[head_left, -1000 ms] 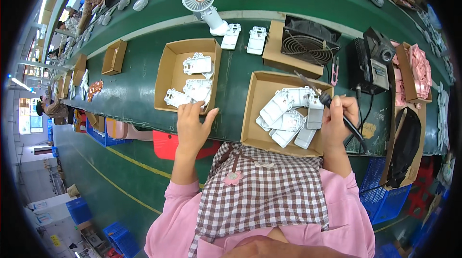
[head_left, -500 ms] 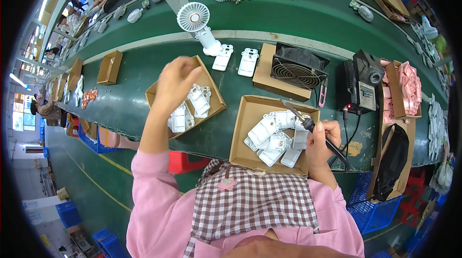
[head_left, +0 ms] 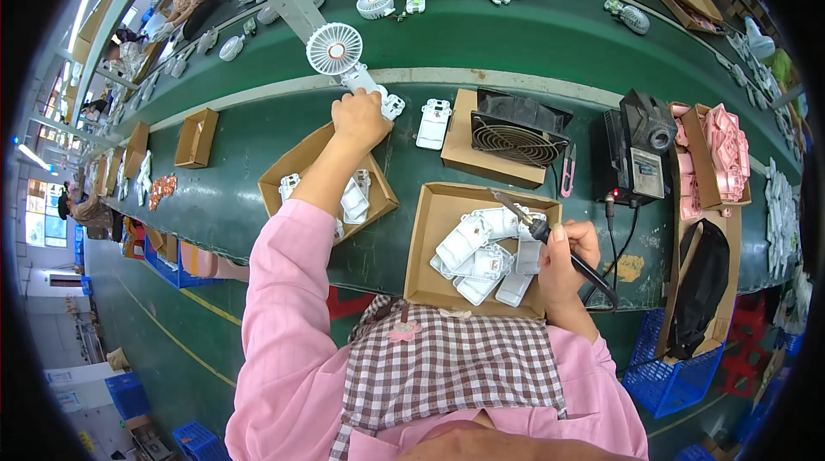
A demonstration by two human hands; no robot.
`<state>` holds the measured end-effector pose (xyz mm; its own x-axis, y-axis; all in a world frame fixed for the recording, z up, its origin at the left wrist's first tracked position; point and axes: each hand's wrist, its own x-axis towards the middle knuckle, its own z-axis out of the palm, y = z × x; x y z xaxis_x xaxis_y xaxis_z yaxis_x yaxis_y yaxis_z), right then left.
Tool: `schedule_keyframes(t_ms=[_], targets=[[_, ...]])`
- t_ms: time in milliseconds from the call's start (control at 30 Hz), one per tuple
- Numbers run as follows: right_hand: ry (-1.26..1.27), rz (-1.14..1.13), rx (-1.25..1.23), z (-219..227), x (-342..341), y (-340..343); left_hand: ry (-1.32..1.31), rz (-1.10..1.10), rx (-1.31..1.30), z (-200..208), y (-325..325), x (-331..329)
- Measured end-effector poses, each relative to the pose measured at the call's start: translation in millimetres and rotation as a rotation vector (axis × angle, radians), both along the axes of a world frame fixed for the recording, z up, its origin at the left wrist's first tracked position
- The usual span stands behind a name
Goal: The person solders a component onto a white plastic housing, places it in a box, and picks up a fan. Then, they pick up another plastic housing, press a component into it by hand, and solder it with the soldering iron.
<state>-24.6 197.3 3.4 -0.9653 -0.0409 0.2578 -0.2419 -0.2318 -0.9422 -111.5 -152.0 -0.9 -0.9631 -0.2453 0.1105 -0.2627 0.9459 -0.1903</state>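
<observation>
My left hand (head_left: 359,123) reaches over the far side of the left cardboard box (head_left: 384,201). Its fingers curl at the lower handle of a white handheld fan (head_left: 334,49), hiding the grip. Partly covered beside that hand is a white plastic shell (head_left: 393,105); another white shell (head_left: 432,124) lies to its right. In my right hand (head_left: 567,263) is a soldering iron (head_left: 588,270), held like a pen, its tip pointing up and left above the front cardboard box (head_left: 420,263). White shells (head_left: 464,240) are heaped in that box, and more white shells (head_left: 354,200) lie in the left one.
Behind the front box, a black fan with a wire grille (head_left: 520,139) rests on cardboard. Pink tweezers (head_left: 568,170) and a black soldering station (head_left: 634,160) stand right of it. Pink parts (head_left: 724,152) fill a box farther right. Fans line the green conveyor (head_left: 455,36); co-workers sit far left.
My left hand has moved away from me and right, from above the left box to the fan's handle. My right hand keeps hold of the soldering iron. The whole view has shifted slightly.
</observation>
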Motion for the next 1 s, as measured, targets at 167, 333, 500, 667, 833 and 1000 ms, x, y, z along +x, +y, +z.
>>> schedule_keyframes(t_ms=[167,333,500,667,833,1000], targets=[[-0.001,0.004,0.000,3,2,0,-0.060,0.048,0.094,10,-6,2],[-0.054,0.026,-0.027,6,6,2,-0.133,0.112,0.161,17,-11,7],[-0.063,0.020,-0.015,10,8,0,-0.127,0.169,0.177,20,-17,9],[-0.044,0.025,-0.002,10,9,0,-0.109,0.212,0.214,23,-23,13],[-0.062,0.006,0.000,12,12,2,-0.106,0.364,0.436,34,-39,7],[-0.057,0.033,-0.011,16,16,0,0.281,0.305,0.791,-22,-97,-3]])
